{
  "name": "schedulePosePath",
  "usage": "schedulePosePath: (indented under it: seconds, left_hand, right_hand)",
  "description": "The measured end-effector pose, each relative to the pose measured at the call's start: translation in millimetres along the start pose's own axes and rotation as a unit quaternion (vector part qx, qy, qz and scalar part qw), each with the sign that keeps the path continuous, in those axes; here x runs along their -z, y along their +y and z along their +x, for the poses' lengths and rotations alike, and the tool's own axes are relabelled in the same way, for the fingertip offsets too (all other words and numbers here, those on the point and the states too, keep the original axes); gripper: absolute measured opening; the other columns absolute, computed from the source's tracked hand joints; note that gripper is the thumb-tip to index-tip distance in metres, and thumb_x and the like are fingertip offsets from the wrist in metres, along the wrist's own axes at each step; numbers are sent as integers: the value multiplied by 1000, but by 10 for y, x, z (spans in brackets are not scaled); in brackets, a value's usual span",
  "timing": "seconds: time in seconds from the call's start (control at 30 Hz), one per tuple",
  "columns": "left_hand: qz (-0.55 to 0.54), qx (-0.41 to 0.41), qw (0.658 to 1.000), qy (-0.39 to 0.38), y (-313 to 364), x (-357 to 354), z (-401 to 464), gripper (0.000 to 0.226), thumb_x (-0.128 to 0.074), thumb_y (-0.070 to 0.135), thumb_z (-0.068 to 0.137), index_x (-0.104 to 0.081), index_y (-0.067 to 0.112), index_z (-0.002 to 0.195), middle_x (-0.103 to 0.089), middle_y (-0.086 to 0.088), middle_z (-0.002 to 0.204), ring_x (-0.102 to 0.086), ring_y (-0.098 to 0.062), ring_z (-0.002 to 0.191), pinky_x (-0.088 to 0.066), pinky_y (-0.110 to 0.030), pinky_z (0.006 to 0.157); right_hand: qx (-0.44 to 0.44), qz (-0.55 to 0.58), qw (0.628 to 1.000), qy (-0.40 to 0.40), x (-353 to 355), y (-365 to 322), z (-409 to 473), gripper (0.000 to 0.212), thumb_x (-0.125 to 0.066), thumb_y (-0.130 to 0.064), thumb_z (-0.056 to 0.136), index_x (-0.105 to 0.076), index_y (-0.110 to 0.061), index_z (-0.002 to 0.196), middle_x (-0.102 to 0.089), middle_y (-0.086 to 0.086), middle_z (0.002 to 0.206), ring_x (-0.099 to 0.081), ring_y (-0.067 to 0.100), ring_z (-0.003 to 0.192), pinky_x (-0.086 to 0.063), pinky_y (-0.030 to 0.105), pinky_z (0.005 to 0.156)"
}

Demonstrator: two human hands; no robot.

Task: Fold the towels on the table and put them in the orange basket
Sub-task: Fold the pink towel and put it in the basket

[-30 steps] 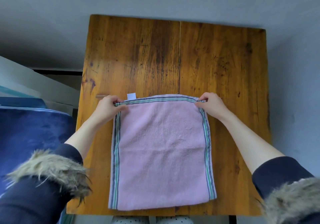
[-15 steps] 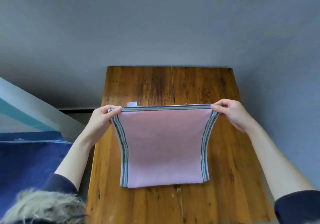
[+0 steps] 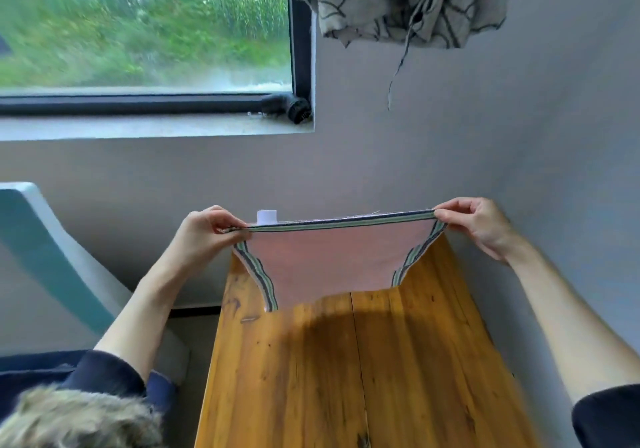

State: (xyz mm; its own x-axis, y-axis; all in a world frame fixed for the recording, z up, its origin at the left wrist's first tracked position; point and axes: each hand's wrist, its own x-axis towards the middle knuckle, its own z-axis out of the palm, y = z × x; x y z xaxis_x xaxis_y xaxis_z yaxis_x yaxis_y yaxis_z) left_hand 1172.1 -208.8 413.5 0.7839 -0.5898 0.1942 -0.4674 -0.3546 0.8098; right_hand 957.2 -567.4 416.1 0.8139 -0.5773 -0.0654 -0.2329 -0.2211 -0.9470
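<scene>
Where a second ago it lay flat on the table (image 3: pixel 346 378), the pink towel (image 3: pixel 329 260) now hangs in the air over the far end, so this reads as a lift or shake-out ahead of the next fold; no basket in view. Left hand (image 3: pixel 204 236) and right hand (image 3: pixel 474 226) each pinch a top corner, striped top edge pulled taut left-right as the long axis, lower edge drooping toward the table.

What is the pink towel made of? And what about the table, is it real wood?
The pink towel looks like soft woven cloth, probably cotton: it sags and curls between the left hand and the right hand, and has a striped woven border. The table looks like real wood with a slightly shiny finish: you can see grain lines, dark knots and a seam between two boards.
</scene>
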Motion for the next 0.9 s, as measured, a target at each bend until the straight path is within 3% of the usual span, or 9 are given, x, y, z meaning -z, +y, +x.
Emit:
schedulePosePath:
  seconds: [0.17,0.3,0.47,0.67,0.73,0.83,0.9]
  left_hand:
    - [-18,-2,1000,19,309,215,44,14,-73,0,74,-71,7,86,-61,-6,81,-58,4,65,-43,-5,63]
    - [-52,18,998,4,457,344,50,15,-62,3,86,-70,7,98,-62,-7,95,-57,-8,81,-42,-2,70]
    - [-65,17,998,5,550,423,12,19,-59,1,87,-70,8,102,-60,-10,99,-57,-8,83,-42,-1,70]
    - [-20,11,1000,14,481,420,55,29,-62,-3,84,-64,14,107,-56,-4,85,-53,-4,68,-42,-6,66]
    - [84,21,996,-8,364,331,114,32,-61,0,85,-62,15,113,-54,-5,90,-53,-13,77,-42,-16,74]
    - [211,50,976,-24,173,122,196,23,-56,5,88,-69,11,106,-55,-9,99,-56,-25,95,-40,-24,87]
    - [228,71,971,-20,84,7,254,23,-52,3,88,-70,7,103,-52,-11,99,-55,-30,101,-39,-27,90]
  right_hand:
    - [39,5,999,2,111,-365,68,14,-66,-4,82,-69,-15,74,-67,-3,68,-56,5,64,-46,10,56]
    - [61,42,997,-1,165,-601,69,11,-66,0,81,-64,-11,78,-62,5,75,-55,15,72,-47,21,70]
    - [72,29,997,-14,168,-695,43,12,-65,3,80,-64,-9,77,-63,7,77,-55,16,73,-45,25,73]
    - [100,-99,990,-2,84,-689,69,18,-70,1,78,-62,-15,76,-62,1,75,-58,5,65,-44,9,59]
    - [94,-239,966,-21,7,-636,121,19,-70,-3,78,-64,-15,91,-64,2,84,-59,12,78,-43,13,68]
    - [57,-386,919,-60,-164,-510,223,48,-65,-7,82,-53,-11,128,-64,9,108,-58,21,97,-39,21,81]
    - [55,-423,903,-48,-284,-466,299,37,-59,-7,86,-59,-8,122,-64,13,118,-57,27,109,-40,25,88]
